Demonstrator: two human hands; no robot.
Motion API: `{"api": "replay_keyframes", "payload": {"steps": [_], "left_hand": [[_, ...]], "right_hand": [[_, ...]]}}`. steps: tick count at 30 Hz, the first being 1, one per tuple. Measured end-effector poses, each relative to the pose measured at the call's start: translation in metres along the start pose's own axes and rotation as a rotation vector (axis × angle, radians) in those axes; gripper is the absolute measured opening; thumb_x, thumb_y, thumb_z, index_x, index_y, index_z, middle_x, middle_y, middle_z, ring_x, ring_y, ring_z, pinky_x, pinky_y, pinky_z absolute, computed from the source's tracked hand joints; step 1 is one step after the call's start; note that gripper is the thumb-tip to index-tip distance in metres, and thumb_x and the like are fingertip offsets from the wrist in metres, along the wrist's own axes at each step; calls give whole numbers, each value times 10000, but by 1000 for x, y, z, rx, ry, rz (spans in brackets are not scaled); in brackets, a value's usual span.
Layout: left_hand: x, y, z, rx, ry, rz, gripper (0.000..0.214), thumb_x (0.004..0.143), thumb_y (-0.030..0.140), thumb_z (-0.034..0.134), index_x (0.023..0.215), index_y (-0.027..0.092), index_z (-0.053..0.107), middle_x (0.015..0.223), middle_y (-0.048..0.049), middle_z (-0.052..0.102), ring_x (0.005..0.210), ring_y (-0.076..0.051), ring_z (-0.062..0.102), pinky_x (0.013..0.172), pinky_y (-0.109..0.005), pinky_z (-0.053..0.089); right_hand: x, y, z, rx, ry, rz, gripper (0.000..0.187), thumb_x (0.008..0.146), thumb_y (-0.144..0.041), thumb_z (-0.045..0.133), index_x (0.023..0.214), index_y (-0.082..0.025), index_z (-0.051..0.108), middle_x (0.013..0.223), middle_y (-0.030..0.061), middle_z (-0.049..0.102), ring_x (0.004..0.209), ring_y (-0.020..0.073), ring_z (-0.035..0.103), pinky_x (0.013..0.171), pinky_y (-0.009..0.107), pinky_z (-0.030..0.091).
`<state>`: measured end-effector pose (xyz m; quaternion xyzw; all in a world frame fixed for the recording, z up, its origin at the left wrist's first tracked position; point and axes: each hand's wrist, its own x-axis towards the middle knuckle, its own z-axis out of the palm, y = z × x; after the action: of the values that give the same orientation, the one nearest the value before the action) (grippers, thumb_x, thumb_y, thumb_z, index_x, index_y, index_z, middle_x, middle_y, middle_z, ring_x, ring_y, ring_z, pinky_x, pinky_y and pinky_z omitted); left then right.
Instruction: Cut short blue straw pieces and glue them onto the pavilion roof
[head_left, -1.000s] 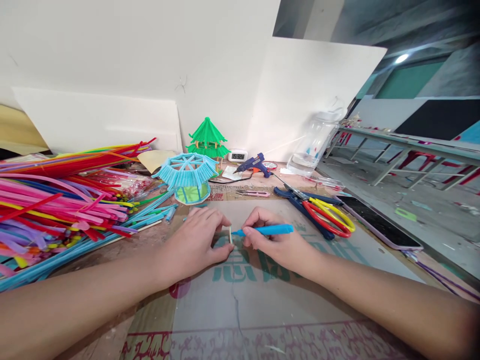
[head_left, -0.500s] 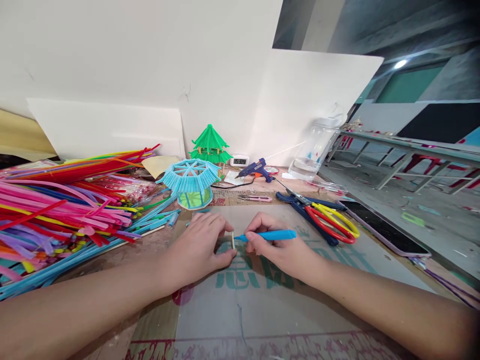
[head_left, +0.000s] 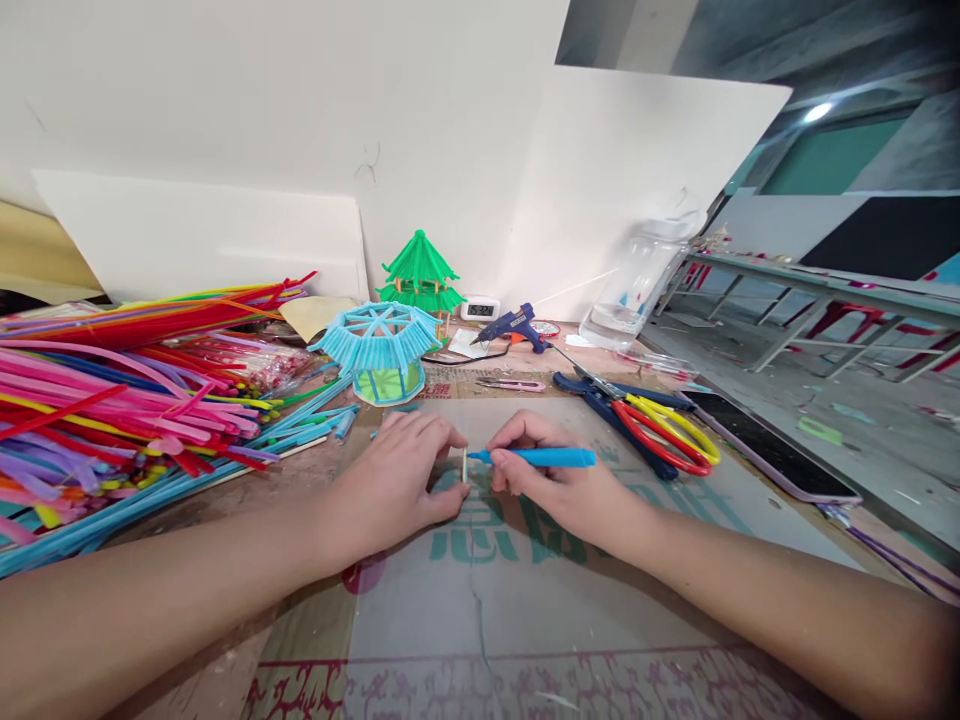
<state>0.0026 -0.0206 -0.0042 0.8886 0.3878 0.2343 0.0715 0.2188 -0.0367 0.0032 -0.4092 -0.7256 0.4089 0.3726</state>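
Note:
Between the thumb and fingers of my left hand [head_left: 405,470] a short pale wooden stick [head_left: 464,466] is pinched, standing roughly upright in view. My right hand [head_left: 555,470] grips a blue marker pen [head_left: 555,457], its tip pointing left and meeting the stick's side or almost so. Both hands are over a translucent sheet [head_left: 420,620] with printed lettering showing through. Just beyond my left hand is a small model pavilion [head_left: 382,345] with a light blue pipe-cleaner roof and green walls. Behind it stands a green tiered-roof model [head_left: 421,270].
Pipe cleaners [head_left: 135,400] in many colours heap up on the left. A glue gun [head_left: 514,326], a small clock [head_left: 481,309] and a clear bottle [head_left: 637,285] stand at the back. On the right lie red-and-yellow-handled scissors [head_left: 667,435], dark blue-handled pliers [head_left: 607,420] and a phone [head_left: 765,445].
The camera view has shifted slightly, so the scene sits a little higher. Both hands keep their hold on the stick and the marker, with the pen tip still at the stick.

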Motion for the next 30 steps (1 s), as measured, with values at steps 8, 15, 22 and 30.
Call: {"api": "replay_keyframes", "payload": {"steps": [8, 15, 22, 30], "left_hand": [[0, 0, 0, 11, 13, 29, 236, 862, 314, 673, 1039, 190, 577, 921, -24, 615, 941, -239, 578, 878, -389, 444], [-2, -3, 1, 0, 18, 43, 257, 866, 332, 678, 1054, 195, 568, 944, -30, 612, 965, -244, 573, 878, -383, 446], [-2, -2, 1, 9, 14, 43, 243, 858, 304, 671, 1050, 190, 575, 951, -33, 605, 967, -247, 567, 879, -393, 444], [-2, -4, 3, 22, 31, 57, 263, 845, 304, 696, 1033, 186, 554, 934, -32, 597, 973, -245, 568, 886, -387, 452]], "right_hand": [[0, -3, 0, 13, 21, 12, 153, 929, -344, 595, 886, -208, 542, 692, -9, 636, 596, 127, 566, 574, 261, 458], [0, 0, 1, 38, 29, -29, 142, 939, -324, 588, 876, -207, 537, 689, -15, 625, 587, 118, 562, 552, 251, 441], [1, 2, -1, 24, 43, -38, 150, 942, -351, 607, 941, -208, 564, 743, -10, 645, 661, 126, 609, 602, 253, 468], [1, 1, 2, -2, 11, -35, 151, 929, -322, 599, 848, -205, 550, 694, -13, 615, 584, 119, 547, 539, 255, 432]]}}
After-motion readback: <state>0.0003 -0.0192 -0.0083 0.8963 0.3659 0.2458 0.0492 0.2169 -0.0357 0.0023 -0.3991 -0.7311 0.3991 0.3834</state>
